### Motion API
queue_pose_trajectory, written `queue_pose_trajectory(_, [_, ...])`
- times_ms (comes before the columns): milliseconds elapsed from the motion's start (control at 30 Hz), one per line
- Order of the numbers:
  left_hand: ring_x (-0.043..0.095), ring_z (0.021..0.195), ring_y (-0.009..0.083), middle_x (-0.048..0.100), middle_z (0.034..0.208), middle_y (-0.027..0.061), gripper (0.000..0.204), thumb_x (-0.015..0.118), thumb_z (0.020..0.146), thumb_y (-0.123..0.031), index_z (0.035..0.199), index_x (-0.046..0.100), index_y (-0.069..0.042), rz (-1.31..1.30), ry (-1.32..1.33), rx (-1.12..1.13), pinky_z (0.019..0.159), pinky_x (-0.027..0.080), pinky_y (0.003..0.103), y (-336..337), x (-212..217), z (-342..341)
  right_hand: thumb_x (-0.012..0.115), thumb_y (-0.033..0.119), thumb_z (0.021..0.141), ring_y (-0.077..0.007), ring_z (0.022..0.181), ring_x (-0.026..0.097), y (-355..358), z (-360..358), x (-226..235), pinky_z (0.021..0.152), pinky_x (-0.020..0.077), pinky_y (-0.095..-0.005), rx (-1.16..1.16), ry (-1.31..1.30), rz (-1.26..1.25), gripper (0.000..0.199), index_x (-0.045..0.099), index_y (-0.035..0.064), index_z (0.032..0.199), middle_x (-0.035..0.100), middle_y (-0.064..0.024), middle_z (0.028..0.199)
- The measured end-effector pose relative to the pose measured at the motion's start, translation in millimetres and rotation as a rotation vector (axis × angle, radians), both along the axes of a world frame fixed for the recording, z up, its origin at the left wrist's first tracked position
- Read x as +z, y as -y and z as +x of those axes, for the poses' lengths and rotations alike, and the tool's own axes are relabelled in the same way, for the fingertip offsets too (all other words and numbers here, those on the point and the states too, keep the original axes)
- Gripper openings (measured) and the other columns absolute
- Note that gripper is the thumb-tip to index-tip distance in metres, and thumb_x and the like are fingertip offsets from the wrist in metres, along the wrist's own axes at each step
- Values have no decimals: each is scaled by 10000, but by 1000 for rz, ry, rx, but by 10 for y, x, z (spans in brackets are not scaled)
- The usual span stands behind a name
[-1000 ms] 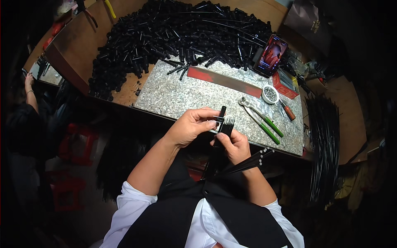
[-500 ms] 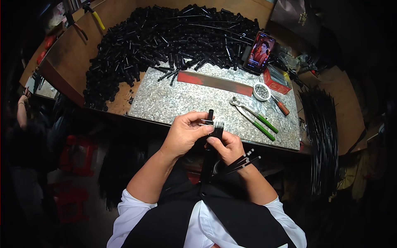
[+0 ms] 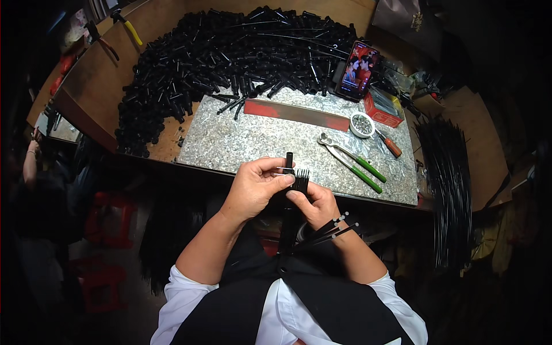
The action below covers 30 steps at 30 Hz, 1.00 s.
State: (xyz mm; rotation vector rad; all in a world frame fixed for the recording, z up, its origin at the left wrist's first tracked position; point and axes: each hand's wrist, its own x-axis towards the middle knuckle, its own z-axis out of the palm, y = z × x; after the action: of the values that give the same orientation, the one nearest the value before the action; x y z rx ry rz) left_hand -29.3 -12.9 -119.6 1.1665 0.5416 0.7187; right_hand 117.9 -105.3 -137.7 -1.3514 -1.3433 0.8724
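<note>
Near the table's front edge, my left hand [image 3: 253, 183] is closed, its thumb and fingers pinching a short black tube [image 3: 289, 157] that stands upright. My right hand [image 3: 317, 206] is closed around a bundle of thin black rods [image 3: 301, 180], whose fine tips fan upward beside the tube. Both hands almost touch, and the tube's lower end is hidden by my left thumb. Below my right hand, several black rods with round pale ends [image 3: 339, 223] stick out across the wrist; whether they belong to the same bundle I cannot tell.
A large heap of black tubes [image 3: 230, 57] fills the table's back. On the speckled board [image 3: 230, 144] lie a red-brown bar [image 3: 296, 114], green-handled pliers [image 3: 353, 164], a white cup of small metal pieces [image 3: 362, 125] and a screwdriver [image 3: 392, 146]. A phone [image 3: 359, 70] stands behind; long black rods [image 3: 445, 195] hang right.
The tube and my hands have shifted very slightly left in the picture, and the whole view has moved a little. My grips look the same. The picture on the phone screen has changed.
</note>
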Motion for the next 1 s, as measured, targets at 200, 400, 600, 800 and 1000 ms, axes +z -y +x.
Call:
queue_pose_trajectory(200, [603, 782, 82, 641, 876, 48, 266, 657, 819, 9, 1081, 626, 46, 120, -18, 40, 724, 487, 201, -6, -19, -15, 619, 129, 885, -60, 639, 512, 10, -7, 24, 577, 435, -242, 2, 14, 34, 167, 622, -16, 968, 610, -26, 702])
queue_pose_trajectory(400, [611, 788, 90, 653, 898, 50, 290, 651, 832, -20, 1111, 612, 51, -82, 71, -73, 714, 488, 200, -5, 63, -33, 629, 134, 878, -54, 631, 508, 24, -12, 3, 568, 430, -235, 3, -48, -17, 163, 615, -18, 935, 593, -24, 679])
queue_pose_trajectory(600, [623, 795, 107, 660, 942, 80, 291, 638, 842, -26, 1116, 600, 63, -96, 105, -193, 728, 501, 223, -60, 1, -78, 637, 136, 879, -33, 670, 502, 53, 25, 22, 591, 426, -213, 70, -191, -44, 146, 583, 2, 861, 590, 12, 727])
queue_pose_trajectory(800, [632, 822, 121, 662, 960, 89, 337, 658, 843, -63, 1149, 575, 53, -211, 206, -150, 749, 504, 232, 18, -89, 20, 647, 142, 873, -22, 631, 443, 29, 86, -44, 550, 385, -212, 47, -336, -94, 162, 561, 26, 797, 525, 50, 686])
queue_pose_trajectory(1000, [622, 862, 129, 655, 969, 107, 307, 629, 858, -14, 1147, 563, 63, -316, 228, 16, 783, 503, 241, 162, -251, 54, 641, 125, 878, -9, 646, 460, 47, 98, -101, 563, 388, -187, 59, -147, -109, 116, 581, 26, 888, 540, 64, 729])
